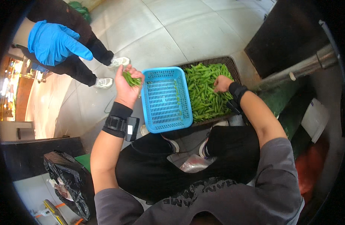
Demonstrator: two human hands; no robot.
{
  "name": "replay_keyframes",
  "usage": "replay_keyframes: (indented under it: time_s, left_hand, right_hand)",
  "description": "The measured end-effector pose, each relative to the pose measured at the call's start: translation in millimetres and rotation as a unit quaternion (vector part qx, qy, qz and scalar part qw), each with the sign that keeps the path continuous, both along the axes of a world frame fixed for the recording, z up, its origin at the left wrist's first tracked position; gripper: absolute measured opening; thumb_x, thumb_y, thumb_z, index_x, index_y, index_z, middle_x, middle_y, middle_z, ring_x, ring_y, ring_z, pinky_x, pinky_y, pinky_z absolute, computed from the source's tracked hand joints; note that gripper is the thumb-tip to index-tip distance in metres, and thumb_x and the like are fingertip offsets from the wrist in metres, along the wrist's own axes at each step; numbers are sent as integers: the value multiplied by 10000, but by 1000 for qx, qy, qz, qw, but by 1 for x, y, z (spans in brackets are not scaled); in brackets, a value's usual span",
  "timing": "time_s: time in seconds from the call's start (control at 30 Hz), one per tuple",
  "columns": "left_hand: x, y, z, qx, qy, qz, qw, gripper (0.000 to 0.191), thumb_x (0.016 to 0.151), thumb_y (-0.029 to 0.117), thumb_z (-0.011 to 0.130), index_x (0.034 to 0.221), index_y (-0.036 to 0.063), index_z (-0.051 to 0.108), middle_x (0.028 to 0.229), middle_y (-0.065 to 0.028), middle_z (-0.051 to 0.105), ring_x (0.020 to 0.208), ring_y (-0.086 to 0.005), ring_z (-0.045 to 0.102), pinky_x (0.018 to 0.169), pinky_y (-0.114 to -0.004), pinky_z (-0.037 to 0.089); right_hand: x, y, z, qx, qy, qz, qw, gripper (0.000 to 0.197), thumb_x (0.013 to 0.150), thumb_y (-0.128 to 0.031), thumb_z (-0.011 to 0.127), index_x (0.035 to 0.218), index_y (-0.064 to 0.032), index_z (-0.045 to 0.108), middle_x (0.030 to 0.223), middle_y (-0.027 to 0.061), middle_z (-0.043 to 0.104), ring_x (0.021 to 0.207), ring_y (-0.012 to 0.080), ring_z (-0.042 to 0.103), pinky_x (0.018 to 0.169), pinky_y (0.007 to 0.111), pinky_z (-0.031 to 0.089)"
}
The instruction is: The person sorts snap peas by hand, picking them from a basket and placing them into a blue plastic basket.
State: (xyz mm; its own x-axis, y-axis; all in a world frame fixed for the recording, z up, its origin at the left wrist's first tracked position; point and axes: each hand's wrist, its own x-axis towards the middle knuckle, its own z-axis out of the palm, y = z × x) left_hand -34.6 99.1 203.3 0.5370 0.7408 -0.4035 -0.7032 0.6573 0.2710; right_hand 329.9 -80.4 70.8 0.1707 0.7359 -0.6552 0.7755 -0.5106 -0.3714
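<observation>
My left hand (124,87) is raised palm up at the left side of a blue plastic basket (161,98). Its fingers curl around a small bunch of green chili peppers (131,79). The basket holds almost nothing; bits of green show at its right side. Right beside it, a dark mesh crate (236,65) is full of loose green chili peppers (206,92). My right hand (223,83) is at the right part of this pile with its fingers bent down to the peppers. Whether it grips one is hidden.
Another person's blue-gloved hand (56,45) points from the upper left, near their white shoes (103,83). A black plastic bag (68,180) lies at lower left. A dark panel (285,36) and a metal pipe (304,66) stand at right. A clear plastic bag (196,163) lies between my feet.
</observation>
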Motion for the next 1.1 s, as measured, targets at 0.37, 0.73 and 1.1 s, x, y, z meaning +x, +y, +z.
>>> replay_keyframes:
  time_s: [0.37,0.73,1.1]
  left_hand:
    - [4,-1,5,33,47,-71,996,191,1026,196,537,874,109,462,624,34,331,494,-81,289,422,-232,276]
    - [-8,22,-98,-50,352,-133,925,241,1008,184,540,809,109,426,649,27,340,504,-93,317,413,-227,295]
    - [0,-2,-134,30,447,-178,876,50,994,138,493,1011,100,519,688,-8,441,485,-131,401,424,-304,399]
  right_hand:
    - [41,-11,-20,24,-52,18,998,379,815,-266,800,1136,-76,736,1030,165,726,836,299,697,776,408,555]
    - [39,-25,-11,7,-55,17,998,273,864,-200,713,1090,-47,725,1051,176,719,969,306,672,890,423,527]
    - [7,-12,-15,61,16,30,998,354,884,-315,649,1026,-5,745,999,246,714,915,329,695,871,423,529]
